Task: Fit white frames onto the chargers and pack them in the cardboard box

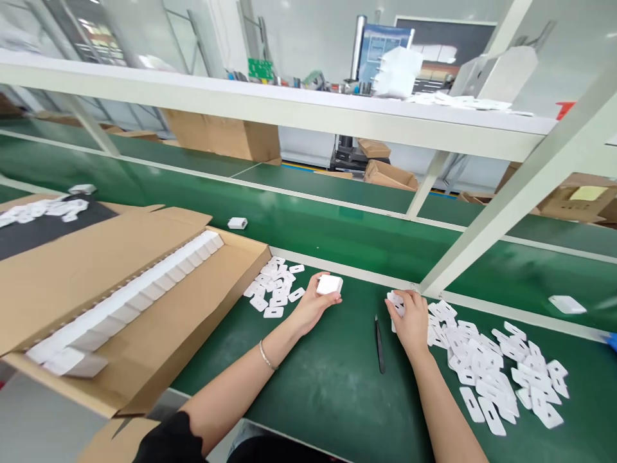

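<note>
My left hand (315, 305) grips a small white box-shaped housing (330, 284), smooth on its upper face, between thumb and fingers above the green bench. To the right, my right hand (409, 321) is closed, thumb and fingertips around a thin white slotted plate (396, 299) at the left end of a loose heap of plates (477, 360). Part of that plate is hidden by the fingers. Black tweezers (379, 344) lie on the bench between my hands, nearer the right one. A smaller pile of white slotted plates (274, 286) rests left of my left hand.
An open cardboard box (231, 283) at left holds a row of white housings (130, 305). Single white housings sit on the green conveyor belt (308, 218) behind the bench. A slanted white post (511, 173) and a shelf (289, 106) stand over the back.
</note>
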Demonstrator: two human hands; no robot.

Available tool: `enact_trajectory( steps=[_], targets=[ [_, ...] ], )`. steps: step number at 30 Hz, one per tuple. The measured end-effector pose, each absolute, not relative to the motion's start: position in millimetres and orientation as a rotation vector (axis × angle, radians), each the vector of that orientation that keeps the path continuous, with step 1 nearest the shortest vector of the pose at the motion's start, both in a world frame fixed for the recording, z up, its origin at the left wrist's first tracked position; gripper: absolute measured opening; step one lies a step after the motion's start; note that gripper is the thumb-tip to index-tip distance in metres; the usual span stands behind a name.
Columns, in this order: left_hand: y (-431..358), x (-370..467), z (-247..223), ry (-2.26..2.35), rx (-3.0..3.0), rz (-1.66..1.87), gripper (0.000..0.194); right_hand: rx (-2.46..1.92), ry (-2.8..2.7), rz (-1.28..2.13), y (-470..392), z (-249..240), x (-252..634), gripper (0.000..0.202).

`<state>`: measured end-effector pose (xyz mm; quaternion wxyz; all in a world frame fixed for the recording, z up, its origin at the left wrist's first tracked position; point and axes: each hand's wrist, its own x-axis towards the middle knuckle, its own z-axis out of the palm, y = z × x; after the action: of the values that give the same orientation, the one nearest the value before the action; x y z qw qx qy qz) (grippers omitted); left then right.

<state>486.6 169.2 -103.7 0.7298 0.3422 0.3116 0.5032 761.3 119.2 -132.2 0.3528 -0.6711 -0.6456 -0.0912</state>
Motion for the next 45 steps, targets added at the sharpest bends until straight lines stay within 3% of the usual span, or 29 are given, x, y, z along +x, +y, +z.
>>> enact_trajectory(
  steps=[4,7,11,13,15,19,22,25,31,45],
  targets=[
    [169.8,474.1,-72.8,0.56,0.617,1.162,0.048,-1.592,-1.61,-0.043,116.3,-126.2,751.8,0.035],
    [162.4,451.2,-52.0,0.562,0.683,1.223,0.047,-1.535,-1.614,0.036,114.6,-122.2,745.7,0.034],
    [146.7,392.1,-34.8,0.942,1.202,1.358,0.054,-1.481,-1.638,0.043,116.1,-120.4,741.8,0.038],
    [140.1,351.0,-28.5,1.3,1.551,1.325,0.048,-1.479,-1.614,0.044,117.1,-120.7,741.2,0.04],
    [135.7,305.7,-23.4,1.779,1.894,1.13,0.035,-1.488,-1.568,0.071,117.7,-120.9,740.8,0.041],
    [130.3,221.1,-22.6,2.392,2.239,0.269,0.033,-1.539,-1.451,0.157,119.1,-119.7,739.4,0.043],
    [123.8,178.7,-30.9,2.454,2.255,-0.192,0.033,-1.604,-1.352,0.233,120.9,-118.4,737.3,0.047],
    [116.4,157.9,-41.4,2.47,2.192,-0.349,0.035,-1.65,-1.235,0.357,122.6,-117.6,734.6,0.051],
    [109.7,141.7,-55.3,2.543,2.093,-0.392,0.036,-1.631,-1.109,0.506,123.1,-114.8,729.2,0.055],
    [101.6,107.7,-52.8,2.548,1.84,-0.338,0.044,-1.738,-1.129,0.493,124.3,-108.0,723.7,0.047]
  ],
)
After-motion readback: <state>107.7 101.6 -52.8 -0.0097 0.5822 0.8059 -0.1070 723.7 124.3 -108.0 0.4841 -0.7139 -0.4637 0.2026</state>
